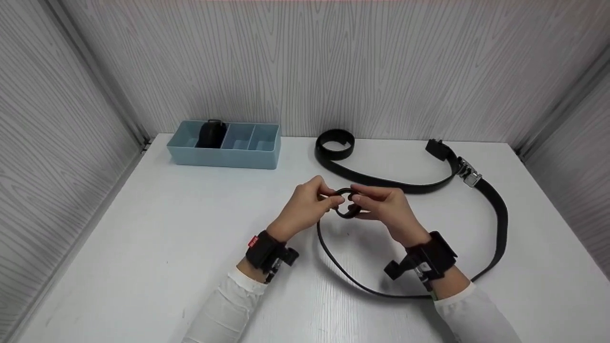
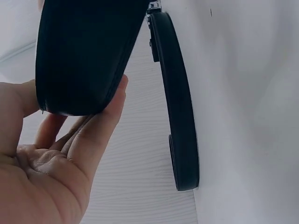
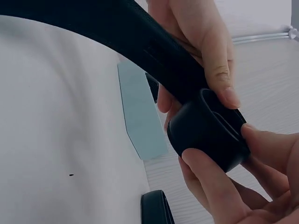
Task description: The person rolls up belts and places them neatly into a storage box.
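Between both hands, above the white table, is the rolled end of a black belt. My left hand pinches the roll's left side, where the strap runs out. From the other side my right hand grips the roll with thumb and fingers. In the right wrist view the roll shows several layers with a hollow centre. The rest of this strap loops down and round the right forearm to a silver buckle on the table.
Behind the hands lies another black belt, its left end loosely coiled, its right end touching the silver buckle. A light blue divided box stands back left, with a rounded black item in its left compartment. Grey wood-grain panels enclose the table.
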Demonstrator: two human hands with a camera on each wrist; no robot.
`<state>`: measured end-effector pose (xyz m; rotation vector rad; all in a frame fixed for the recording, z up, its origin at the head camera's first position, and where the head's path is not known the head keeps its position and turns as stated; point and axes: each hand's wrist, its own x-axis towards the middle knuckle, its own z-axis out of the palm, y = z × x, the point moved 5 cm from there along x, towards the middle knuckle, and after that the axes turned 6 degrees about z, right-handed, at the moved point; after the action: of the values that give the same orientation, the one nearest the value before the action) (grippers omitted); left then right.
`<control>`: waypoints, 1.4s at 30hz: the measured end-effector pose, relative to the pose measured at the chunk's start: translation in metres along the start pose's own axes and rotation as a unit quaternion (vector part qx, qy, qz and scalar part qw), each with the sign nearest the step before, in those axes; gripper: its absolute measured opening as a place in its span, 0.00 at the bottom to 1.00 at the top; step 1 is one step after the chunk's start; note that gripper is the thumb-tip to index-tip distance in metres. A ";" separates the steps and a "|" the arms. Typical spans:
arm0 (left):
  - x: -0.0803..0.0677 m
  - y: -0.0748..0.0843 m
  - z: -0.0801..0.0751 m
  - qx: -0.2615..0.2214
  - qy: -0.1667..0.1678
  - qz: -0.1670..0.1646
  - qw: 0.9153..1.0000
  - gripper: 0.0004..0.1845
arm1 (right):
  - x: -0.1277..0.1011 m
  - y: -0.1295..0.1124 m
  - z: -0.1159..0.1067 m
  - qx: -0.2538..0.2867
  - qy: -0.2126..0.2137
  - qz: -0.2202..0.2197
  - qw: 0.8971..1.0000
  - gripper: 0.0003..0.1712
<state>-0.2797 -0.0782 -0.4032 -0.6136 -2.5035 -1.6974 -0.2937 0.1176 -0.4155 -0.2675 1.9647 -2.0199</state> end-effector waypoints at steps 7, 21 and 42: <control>-0.001 0.005 0.000 0.022 -0.031 0.036 0.999 0.11 | 0.000 -0.003 0.000 -0.070 -0.045 0.000 0.996 0.23; 0.001 0.002 0.000 -0.004 -0.010 0.014 1.000 0.15 | 0.003 0.000 -0.003 -0.020 0.001 -0.003 1.000 0.21; -0.002 0.005 0.000 0.012 -0.052 0.022 0.998 0.11 | 0.000 -0.006 -0.001 -0.114 -0.053 0.006 0.992 0.21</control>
<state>-0.2761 -0.0768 -0.3995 -0.7673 -2.5544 -1.6591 -0.2944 0.1187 -0.4097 -0.4054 2.1237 -1.7358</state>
